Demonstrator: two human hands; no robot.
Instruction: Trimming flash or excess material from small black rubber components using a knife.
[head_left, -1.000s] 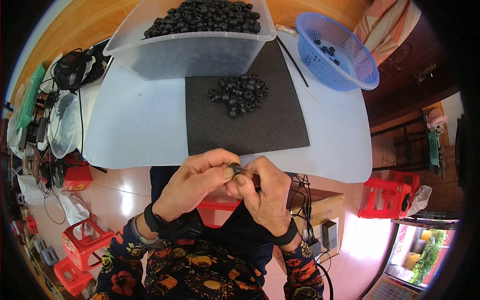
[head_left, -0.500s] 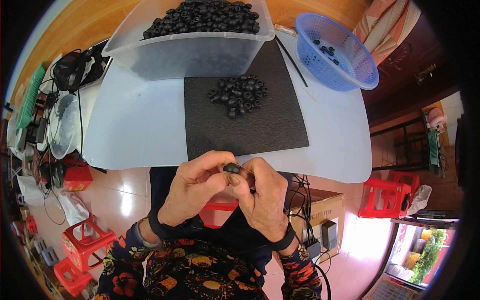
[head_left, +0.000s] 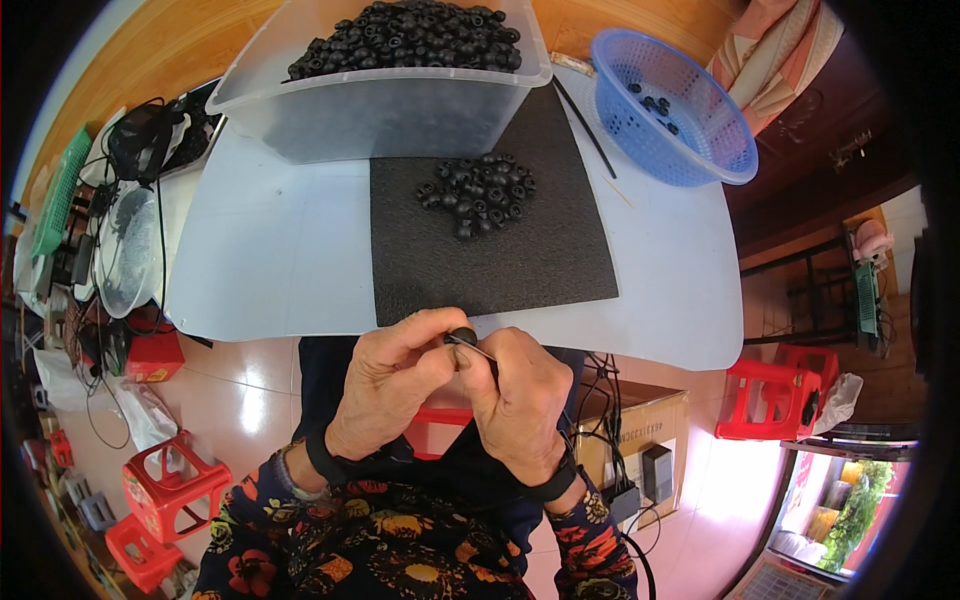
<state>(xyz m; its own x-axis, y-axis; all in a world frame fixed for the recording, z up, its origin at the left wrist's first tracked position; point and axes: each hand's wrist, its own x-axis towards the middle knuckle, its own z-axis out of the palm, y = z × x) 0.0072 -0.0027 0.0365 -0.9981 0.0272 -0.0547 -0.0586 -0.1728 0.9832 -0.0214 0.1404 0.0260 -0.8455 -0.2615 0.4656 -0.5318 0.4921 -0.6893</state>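
My left hand pinches a small round black part between thumb and fingertips, just off the table's near edge. In my right hand, thumb and fingers close on a thin, needle-like tool whose tip reaches the part; whether it goes into the part cannot be seen. Beyond my hands a dark textured mat covers the middle of the table, and a loose pile of similar black parts with holes lies on it.
A clear plastic bin heaped with black parts stands at the back. To its right are a thin black rod and a blue perforated basket holding several parts. Red stools and a cardboard box stand below the white table.
The black part has turned slightly in my left fingers. My right hand has shifted a little, and the thin tool now slants down to the right from the part.
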